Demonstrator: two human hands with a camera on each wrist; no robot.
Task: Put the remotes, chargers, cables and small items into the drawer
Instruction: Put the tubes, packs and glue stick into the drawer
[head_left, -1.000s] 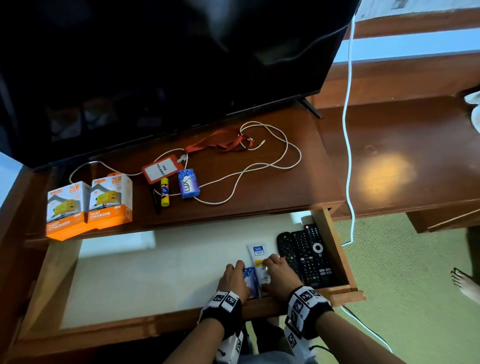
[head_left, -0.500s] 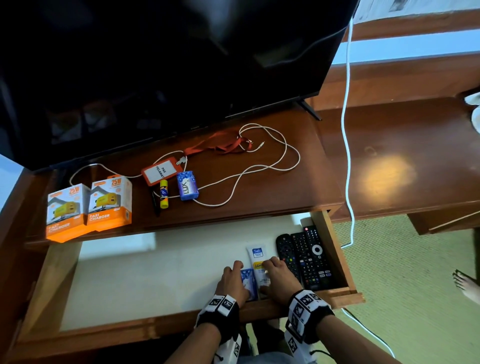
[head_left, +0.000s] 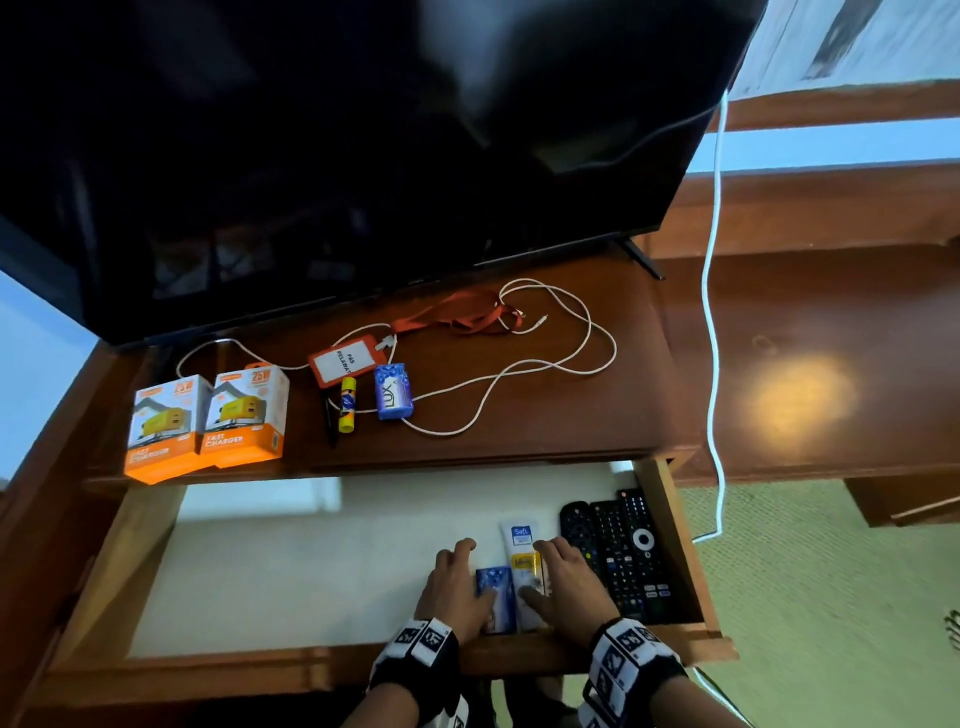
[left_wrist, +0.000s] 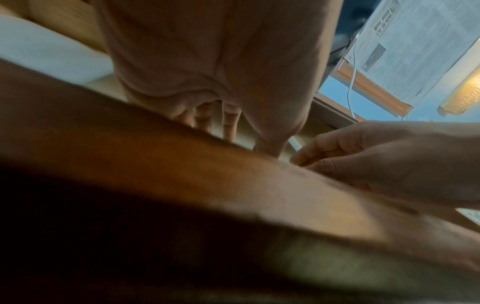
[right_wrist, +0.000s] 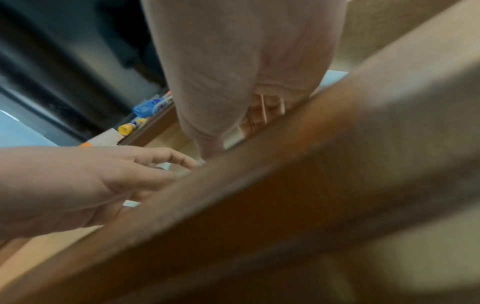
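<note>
Both hands are settling small items near the front right corner of the open wooden drawer (head_left: 670, 499). The left hand (head_left: 457, 590) rests relaxed fingers against a small blue packet (head_left: 493, 587); the right hand (head_left: 566, 587), likewise relaxed, touches a white tube with a yellow label (head_left: 521, 551), just left of two black remotes (head_left: 623, 551). Next, probably, comes lifting away to fetch the orange-and-white charger boxes (head_left: 208, 421) and the white cable (head_left: 545, 364) from the desk.

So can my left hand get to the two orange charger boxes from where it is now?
Probably yes. The left hand rests on a blue pack in the drawer, and the charger boxes stand at the desk's front-left edge, with only bare drawer floor between.
</note>
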